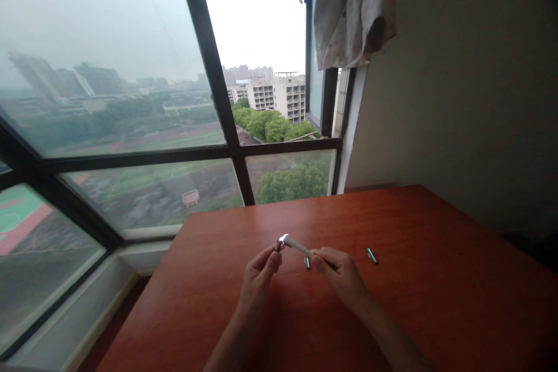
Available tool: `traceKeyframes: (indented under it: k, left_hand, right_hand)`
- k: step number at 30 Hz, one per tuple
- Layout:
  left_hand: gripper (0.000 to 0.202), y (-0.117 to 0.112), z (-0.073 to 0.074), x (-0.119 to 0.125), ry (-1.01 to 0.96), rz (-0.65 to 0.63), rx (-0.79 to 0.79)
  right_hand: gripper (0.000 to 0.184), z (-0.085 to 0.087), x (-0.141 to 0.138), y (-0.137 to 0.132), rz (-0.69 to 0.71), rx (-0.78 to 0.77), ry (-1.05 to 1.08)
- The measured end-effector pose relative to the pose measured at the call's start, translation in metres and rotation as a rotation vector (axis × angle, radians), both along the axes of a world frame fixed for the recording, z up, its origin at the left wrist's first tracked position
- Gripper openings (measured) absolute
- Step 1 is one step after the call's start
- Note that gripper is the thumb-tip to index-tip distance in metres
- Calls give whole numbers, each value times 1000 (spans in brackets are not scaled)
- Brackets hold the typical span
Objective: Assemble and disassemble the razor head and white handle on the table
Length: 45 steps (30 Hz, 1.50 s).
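Observation:
Both of my hands are raised a little above a reddish-brown wooden table (436, 279). My right hand (340, 270) is closed round the lower end of a slim white pen-like tube (297, 245). My left hand (261, 270) pinches the tube's shiny silver and dark tip between finger and thumb. A small teal and silver cylinder (307, 263) lies on the table just under the tube, close to my right fingers. A second small teal cylinder (372, 255) lies on the table to the right of my right hand.
A large dark-framed window (218, 99) runs along the far and left sides, looking down on buildings and trees. A pale cloth (353, 6) hangs at the top by the open pane. A plain wall (471, 87) bounds the right side.

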<state>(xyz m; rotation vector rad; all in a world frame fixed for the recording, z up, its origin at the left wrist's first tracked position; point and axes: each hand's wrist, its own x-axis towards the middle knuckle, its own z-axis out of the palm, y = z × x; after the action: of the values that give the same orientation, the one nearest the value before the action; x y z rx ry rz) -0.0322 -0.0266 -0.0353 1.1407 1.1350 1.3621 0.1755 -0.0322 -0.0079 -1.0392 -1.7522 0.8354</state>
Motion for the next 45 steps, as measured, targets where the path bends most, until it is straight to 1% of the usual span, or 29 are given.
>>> traceKeyframes:
  k: [4,6,9,12,15,19,22,27,30,34,38,41,45]
  left_hand:
    - [39,-2,0,3,-83,-48,7]
    - [40,-3,1,4,-55,-29,16]
    - [46,-3,4,4,4,16,33]
    - [45,-2,4,3,-7,33,38]
    - [41,0,1,2,-64,13,26]
    - [38,-1,-2,3,-96,-31,15]
    - [40,-2,1,3,-48,-19,23]
    - [40,-5,16,1,86,15,25]
    - [42,-5,23,0,121,37,25]
    - [44,-5,23,-1,132,66,20]
    - [43,-5,22,-2,173,60,36]
    - [38,-4,24,-3,234,53,89]
    - [28,-2,26,-5,356,3,201]
  right_hand:
    - [46,-3,0,2,-51,-2,28]
    - [46,-2,-1,1,-53,-10,46]
    - [45,0,-4,-1,-19,-35,69]
    - [43,2,-6,-4,18,-60,86]
    - [42,2,-6,-5,32,-67,81]
    - [45,1,-4,-2,-12,-62,88]
    - [46,0,-2,0,-35,-55,76]
    - [47,-2,2,2,-83,-4,25]
    - [47,-1,4,2,-82,24,-30]
    - [44,2,5,0,-44,41,-70]
    - [40,2,6,1,-44,63,-91]
    - [39,0,8,3,-80,90,-132]
    - [35,-3,13,5,-142,122,-180]
